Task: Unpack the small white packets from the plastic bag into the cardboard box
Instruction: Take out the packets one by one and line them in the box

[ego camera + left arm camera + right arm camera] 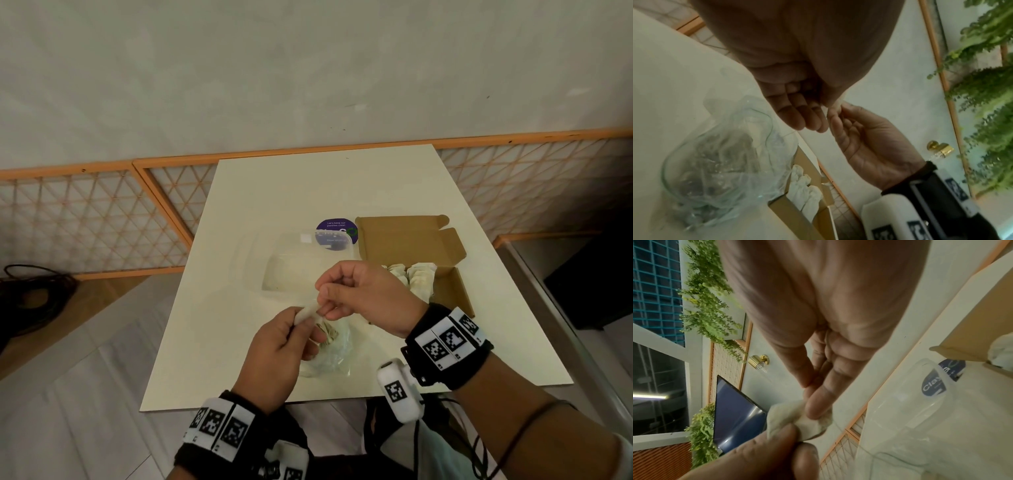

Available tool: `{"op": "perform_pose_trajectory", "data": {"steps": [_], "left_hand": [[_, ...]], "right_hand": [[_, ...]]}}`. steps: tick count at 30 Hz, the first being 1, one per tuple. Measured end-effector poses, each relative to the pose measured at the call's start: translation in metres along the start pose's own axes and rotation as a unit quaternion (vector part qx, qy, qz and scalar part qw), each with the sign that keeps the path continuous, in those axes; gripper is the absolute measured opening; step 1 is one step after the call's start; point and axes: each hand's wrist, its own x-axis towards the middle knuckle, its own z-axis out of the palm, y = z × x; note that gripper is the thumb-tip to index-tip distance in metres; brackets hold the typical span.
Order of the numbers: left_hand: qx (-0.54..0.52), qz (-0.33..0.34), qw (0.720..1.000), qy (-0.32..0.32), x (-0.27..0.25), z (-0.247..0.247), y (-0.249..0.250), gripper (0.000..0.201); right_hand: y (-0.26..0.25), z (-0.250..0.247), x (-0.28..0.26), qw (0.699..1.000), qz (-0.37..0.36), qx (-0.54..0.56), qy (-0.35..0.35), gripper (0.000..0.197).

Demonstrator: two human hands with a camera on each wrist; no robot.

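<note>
Over the table's near middle, both hands hold one small white packet (308,312) between them. My left hand (297,324) pinches its left end and my right hand (324,304) pinches its right end; in the right wrist view the packet (795,419) sits crumpled between the right thumb and fingers. The clear plastic bag (330,354) lies crumpled on the table just below the hands, with more packets dimly showing inside. The open cardboard box (409,245) stands at the right, and several white packets (416,275) lie in its near part.
A clear plastic tub (296,263) stands behind the hands, left of the box, with a round purple sticker (337,230) on the table behind it. The white table (308,192) ends at a wall with an orange lattice rail (102,219).
</note>
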Motion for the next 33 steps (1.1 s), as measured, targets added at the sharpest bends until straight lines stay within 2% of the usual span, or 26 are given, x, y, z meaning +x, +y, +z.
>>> {"op": "perform_pose_trajectory", "data": {"steps": [6, 11, 15, 17, 19, 20, 21, 23, 25, 27, 29, 33], "left_hand": [[-0.114, -0.064, 0.991, 0.012, 0.001, -0.002, 0.003, 0.034], [-0.116, -0.058, 0.992, 0.001, 0.001, -0.006, 0.003, 0.039], [-0.117, -0.057, 0.991, 0.003, 0.002, -0.007, 0.003, 0.039], [-0.114, -0.071, 0.991, 0.010, 0.002, -0.008, 0.000, 0.037], [-0.062, -0.068, 0.995, 0.023, 0.001, -0.009, -0.004, 0.025], [-0.021, -0.052, 0.998, 0.036, 0.001, -0.010, -0.007, 0.017], [0.026, -0.029, 0.998, 0.047, 0.000, -0.012, -0.009, 0.021], [0.115, 0.016, 0.992, 0.056, 0.002, -0.017, -0.013, 0.050], [0.199, 0.064, 0.977, 0.036, 0.005, -0.020, -0.011, 0.058], [0.233, 0.089, 0.968, 0.008, 0.008, -0.019, -0.006, 0.041], [0.221, 0.084, 0.972, 0.008, 0.009, -0.018, -0.001, 0.022], [0.158, 0.070, 0.984, 0.037, 0.008, -0.021, -0.001, 0.009]], "right_hand": [[0.009, -0.002, -0.001, 0.994, -0.019, -0.097, 0.050, 0.018], [0.010, 0.005, -0.003, 0.993, -0.002, -0.116, -0.019, 0.033], [0.017, 0.010, 0.001, 0.991, -0.025, -0.124, -0.039, 0.011], [0.018, 0.009, 0.002, 0.992, -0.026, -0.120, -0.037, 0.013], [0.016, 0.008, 0.002, 0.987, -0.037, -0.151, -0.033, 0.015], [0.015, 0.007, 0.002, 0.980, -0.047, -0.190, -0.031, 0.016], [0.013, 0.007, 0.003, 0.967, -0.061, -0.247, -0.031, 0.016], [0.009, 0.008, 0.003, 0.921, -0.092, -0.375, -0.045, 0.016], [0.004, 0.014, 0.003, 0.875, -0.116, -0.464, -0.074, 0.018], [-0.003, 0.020, 0.002, 0.855, -0.120, -0.496, -0.099, 0.018], [-0.011, 0.023, 0.002, 0.841, -0.121, -0.515, -0.112, 0.018], [-0.024, 0.022, 0.000, 0.825, -0.134, -0.539, -0.105, 0.019]]}}
